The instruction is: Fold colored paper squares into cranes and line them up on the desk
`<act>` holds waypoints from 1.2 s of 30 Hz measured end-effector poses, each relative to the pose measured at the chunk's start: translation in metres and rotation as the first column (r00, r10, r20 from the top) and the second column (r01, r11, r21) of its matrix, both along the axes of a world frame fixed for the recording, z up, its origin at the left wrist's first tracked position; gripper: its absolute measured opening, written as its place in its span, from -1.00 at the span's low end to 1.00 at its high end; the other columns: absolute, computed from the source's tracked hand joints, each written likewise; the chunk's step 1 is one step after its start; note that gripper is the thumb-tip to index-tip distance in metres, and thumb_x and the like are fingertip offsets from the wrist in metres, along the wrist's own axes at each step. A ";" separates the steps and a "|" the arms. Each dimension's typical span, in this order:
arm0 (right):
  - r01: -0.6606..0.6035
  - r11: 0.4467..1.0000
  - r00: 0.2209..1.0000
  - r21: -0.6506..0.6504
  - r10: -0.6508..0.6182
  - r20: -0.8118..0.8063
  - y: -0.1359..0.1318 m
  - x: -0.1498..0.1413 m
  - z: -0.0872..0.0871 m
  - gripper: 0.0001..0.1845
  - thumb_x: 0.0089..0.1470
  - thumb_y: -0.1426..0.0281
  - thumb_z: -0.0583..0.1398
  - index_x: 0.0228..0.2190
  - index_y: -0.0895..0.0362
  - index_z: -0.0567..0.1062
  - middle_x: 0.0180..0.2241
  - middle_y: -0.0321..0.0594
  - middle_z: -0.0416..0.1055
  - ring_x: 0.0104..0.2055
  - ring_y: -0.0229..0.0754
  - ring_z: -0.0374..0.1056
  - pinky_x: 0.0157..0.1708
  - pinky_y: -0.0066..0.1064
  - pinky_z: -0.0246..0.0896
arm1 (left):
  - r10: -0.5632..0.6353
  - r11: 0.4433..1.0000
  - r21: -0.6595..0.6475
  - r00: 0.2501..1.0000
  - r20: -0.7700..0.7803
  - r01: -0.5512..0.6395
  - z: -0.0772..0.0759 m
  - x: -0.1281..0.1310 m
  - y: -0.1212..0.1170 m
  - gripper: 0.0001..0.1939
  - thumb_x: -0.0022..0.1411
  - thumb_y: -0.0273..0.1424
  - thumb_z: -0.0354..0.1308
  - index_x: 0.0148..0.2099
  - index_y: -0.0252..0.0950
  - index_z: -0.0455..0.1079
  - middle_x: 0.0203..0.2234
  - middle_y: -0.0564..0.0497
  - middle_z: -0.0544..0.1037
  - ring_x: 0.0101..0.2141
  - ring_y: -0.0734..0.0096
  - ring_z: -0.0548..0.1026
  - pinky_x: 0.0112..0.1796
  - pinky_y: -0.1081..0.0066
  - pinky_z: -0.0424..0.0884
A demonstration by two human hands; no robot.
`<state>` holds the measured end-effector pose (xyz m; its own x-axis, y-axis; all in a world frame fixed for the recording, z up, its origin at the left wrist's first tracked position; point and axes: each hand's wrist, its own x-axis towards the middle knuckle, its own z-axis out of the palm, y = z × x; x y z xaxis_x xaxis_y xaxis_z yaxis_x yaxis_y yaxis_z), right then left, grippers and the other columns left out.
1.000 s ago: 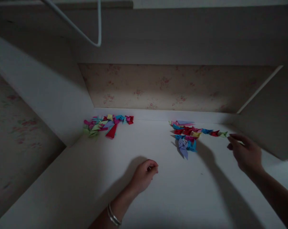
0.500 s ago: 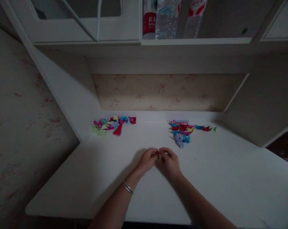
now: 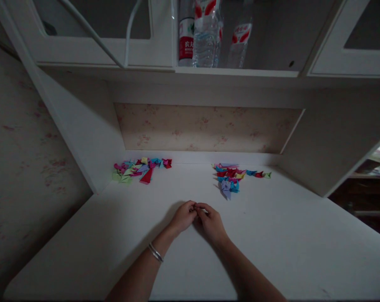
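My left hand (image 3: 184, 215) and my right hand (image 3: 211, 222) meet at the fingertips over the middle of the white desk. Both are closed in a pinch, thumbs against the fingers. Whatever lies between them is too small and hidden to make out. Beyond the right hand is a group of folded paper pieces (image 3: 230, 175) in red, blue, yellow and pink, with a lilac folded piece (image 3: 226, 188) nearest to me. Farther left, a second pile of coloured folded paper (image 3: 135, 167) rests against the back, a red folded piece (image 3: 146, 176) at its front.
The white desk (image 3: 271, 235) reaches back to a low ledge under wallpaper. Above hangs a cabinet shelf (image 3: 237, 73) with several plastic bottles (image 3: 205, 40). A white cable (image 3: 92, 33) dangles at upper left. Side panels bound the desk left and right.
The view has turned slightly right and up, so everything sits farther left and lower in the picture. My hands stay pinched together, fingertips a little closer.
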<state>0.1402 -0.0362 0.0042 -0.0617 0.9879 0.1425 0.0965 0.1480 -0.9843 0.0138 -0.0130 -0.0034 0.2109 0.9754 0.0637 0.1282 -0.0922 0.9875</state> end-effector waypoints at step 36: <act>-0.120 0.958 0.949 0.261 0.034 0.312 -0.006 0.000 -0.006 -0.77 0.08 0.46 0.05 -0.34 0.07 0.51 -0.30 -0.22 0.47 -0.28 -0.18 0.38 -0.25 -0.41 0.23 | 0.490 0.718 0.187 0.297 -0.819 -0.670 0.034 -0.191 0.127 -0.62 0.02 -0.25 0.20 -0.20 -0.48 0.42 -0.13 -0.40 0.50 -0.05 -0.16 0.42 -0.16 0.16 0.33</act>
<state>0.1401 -0.0422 -0.0016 -0.2188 0.9035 0.3685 0.3594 0.4257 -0.8304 -0.1773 0.1142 0.0302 -0.5480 0.8353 0.0439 0.7713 0.4843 0.4129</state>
